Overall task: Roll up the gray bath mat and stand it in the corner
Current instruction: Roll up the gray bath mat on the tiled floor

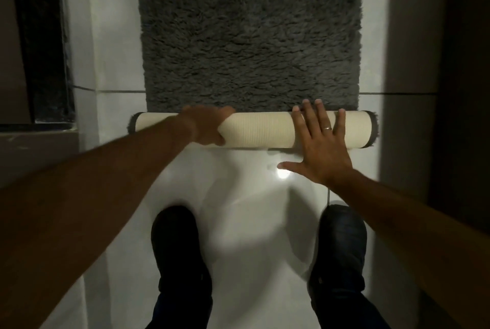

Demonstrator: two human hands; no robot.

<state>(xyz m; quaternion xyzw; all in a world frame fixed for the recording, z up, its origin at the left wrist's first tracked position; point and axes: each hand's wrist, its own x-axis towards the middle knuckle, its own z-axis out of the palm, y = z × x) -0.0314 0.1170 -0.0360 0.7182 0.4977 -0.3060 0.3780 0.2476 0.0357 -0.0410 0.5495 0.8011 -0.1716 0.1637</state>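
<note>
The shaggy gray bath mat (250, 45) lies flat on the white tiled floor ahead of me. Its near end is wound into a roll (261, 129) with the cream ribbed backing outward and gray fringe at both ends. My left hand (209, 127) curls over the left half of the roll, thumb under its near side. My right hand (322, 143) rests flat on the right half with fingers spread, a ring on one finger, thumb out over the floor.
White floor tiles (238, 196) with dark grout lines surround the mat. A dark wall (461, 90) rises on the right. A dark recess with a low ledge (39, 63) stands on the left. My two dark shoes (183, 254) stand just behind the roll.
</note>
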